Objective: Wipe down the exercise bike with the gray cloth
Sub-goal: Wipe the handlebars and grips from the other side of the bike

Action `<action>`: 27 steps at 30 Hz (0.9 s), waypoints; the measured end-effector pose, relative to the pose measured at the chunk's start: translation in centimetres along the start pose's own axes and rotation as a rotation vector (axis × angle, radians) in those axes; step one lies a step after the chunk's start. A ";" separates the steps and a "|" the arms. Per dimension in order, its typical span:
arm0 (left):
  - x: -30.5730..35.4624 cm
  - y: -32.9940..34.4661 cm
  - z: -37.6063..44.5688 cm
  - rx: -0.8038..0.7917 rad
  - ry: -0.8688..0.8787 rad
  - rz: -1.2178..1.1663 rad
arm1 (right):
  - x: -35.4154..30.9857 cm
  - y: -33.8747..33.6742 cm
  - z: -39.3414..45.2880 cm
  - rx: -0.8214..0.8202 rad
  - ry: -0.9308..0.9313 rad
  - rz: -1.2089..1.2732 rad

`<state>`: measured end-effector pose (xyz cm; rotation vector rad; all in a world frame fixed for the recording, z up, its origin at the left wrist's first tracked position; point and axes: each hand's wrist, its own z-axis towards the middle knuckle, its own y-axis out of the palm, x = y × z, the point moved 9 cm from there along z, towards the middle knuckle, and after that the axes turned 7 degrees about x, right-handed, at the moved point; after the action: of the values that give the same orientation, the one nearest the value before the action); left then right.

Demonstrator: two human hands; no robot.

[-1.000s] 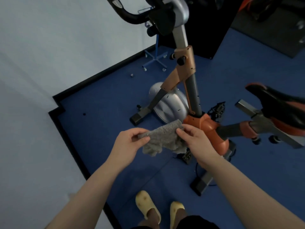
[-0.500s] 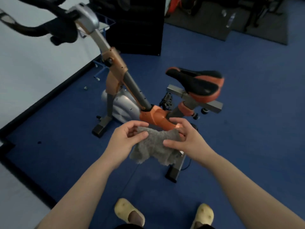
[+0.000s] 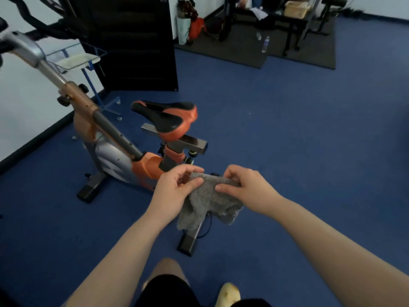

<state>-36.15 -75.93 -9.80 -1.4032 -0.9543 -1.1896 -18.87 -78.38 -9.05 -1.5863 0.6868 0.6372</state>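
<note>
- I see the gray cloth [image 3: 208,202], a nubby, towel-like rag, held up in the air in front of me, just in front of the exercise bike [image 3: 124,138] and not touching it.
- My left hand [image 3: 174,191] pinches the cloth's top left edge between thumb and curled fingers.
- My right hand [image 3: 245,187] pinches the top right edge the same way; the cloth sags in soft crumpled folds below both hands.
- The bike stands on the blue floor [image 3: 287,140] to my left, with a glossy orange frame, a silver rounded flywheel cover and a dark slanted post.
- Its saddle [image 3: 166,118] is smooth black on top with orange sides, resting on a square metal rail.
- The handlebars are blurred and cut off at the top left corner.
- The cloth and my hands hide part of the bike's rear leg; only its black foot shows below.
- Far behind, dark mats [image 3: 265,47] carry gym gear too small to make out.
- A yellow shoe [image 3: 228,295] shows at the bottom edge, partly cut off.
</note>
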 end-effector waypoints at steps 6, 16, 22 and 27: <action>-0.8 5.2 2.9 -0.094 -0.096 -0.005 | 2.8 -4.5 2.6 0.094 -0.017 -0.011; -0.1 10.0 13.2 0.155 0.082 0.150 | 10.5 -8.3 13.1 0.090 0.249 0.108; 1.5 14.4 20.0 0.109 0.259 0.207 | 12.7 -9.5 20.2 -0.012 0.449 0.676; 2.6 17.3 25.9 0.043 0.212 0.297 | 13.5 -11.9 24.1 -0.093 0.438 0.725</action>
<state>-14.54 -53.39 -10.59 -1.3023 -0.5975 -1.0618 -1.42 -54.36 -13.90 -1.5624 1.6175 0.8535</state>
